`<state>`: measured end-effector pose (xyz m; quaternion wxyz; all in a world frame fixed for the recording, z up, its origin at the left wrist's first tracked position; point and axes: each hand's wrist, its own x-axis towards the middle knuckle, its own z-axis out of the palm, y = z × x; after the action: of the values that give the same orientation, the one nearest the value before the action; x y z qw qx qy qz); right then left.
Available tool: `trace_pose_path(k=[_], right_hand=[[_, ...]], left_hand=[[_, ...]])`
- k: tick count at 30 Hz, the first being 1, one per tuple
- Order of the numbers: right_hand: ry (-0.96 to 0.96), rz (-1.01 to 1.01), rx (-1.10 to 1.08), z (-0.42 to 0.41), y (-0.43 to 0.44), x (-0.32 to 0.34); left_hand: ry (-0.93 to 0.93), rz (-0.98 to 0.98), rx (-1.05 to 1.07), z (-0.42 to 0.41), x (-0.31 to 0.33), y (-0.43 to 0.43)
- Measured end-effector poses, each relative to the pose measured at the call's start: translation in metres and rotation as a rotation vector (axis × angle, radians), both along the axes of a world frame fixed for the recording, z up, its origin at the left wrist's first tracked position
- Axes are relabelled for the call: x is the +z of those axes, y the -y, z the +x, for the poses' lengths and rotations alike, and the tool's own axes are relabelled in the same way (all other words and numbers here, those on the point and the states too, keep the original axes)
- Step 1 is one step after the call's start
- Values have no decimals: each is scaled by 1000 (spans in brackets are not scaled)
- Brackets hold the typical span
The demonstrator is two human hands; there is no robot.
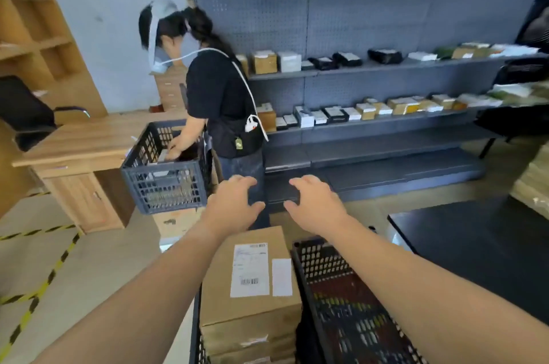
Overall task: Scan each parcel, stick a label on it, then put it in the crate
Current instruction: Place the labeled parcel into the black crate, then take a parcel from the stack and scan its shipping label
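Observation:
A brown cardboard parcel (219,280) with two white labels on top lies on a stack of similar flat boxes at the bottom centre. Right beside it stands a black slatted crate (300,256). My left hand (231,206) and my right hand (315,203) are stretched forward above and beyond the parcel, palms down, fingers loosely bent, holding nothing. Neither hand touches the parcel or the crate. No scanner is in view.
Another person (219,96) stands ahead, reaching into a dark blue crate (166,182) on cardboard boxes beside a wooden desk (83,140). Grey shelving (371,72) with several small parcels fills the back. A black table (475,238) is at the right. Yellow-black tape marks the floor.

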<state>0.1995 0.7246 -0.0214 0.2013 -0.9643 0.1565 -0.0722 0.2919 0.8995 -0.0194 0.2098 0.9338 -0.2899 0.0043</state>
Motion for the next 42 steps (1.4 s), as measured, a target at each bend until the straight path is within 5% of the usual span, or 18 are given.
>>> trace_pose_path(k=[10,18,25,42], right_hand=[[81,-319,-686,-266,163,148],[84,-374,-1236,-567,231,173],[48,-390,-1468,-765,312,183],[20,-351,-1550,-895,645,151]], left_hand=[[289,-93,-652,-148,158,247],[302,-199,-1143,-419,181,425],[309,-241,-1285,-611,173,559],[259,-250,-1359,-754,150,909]])
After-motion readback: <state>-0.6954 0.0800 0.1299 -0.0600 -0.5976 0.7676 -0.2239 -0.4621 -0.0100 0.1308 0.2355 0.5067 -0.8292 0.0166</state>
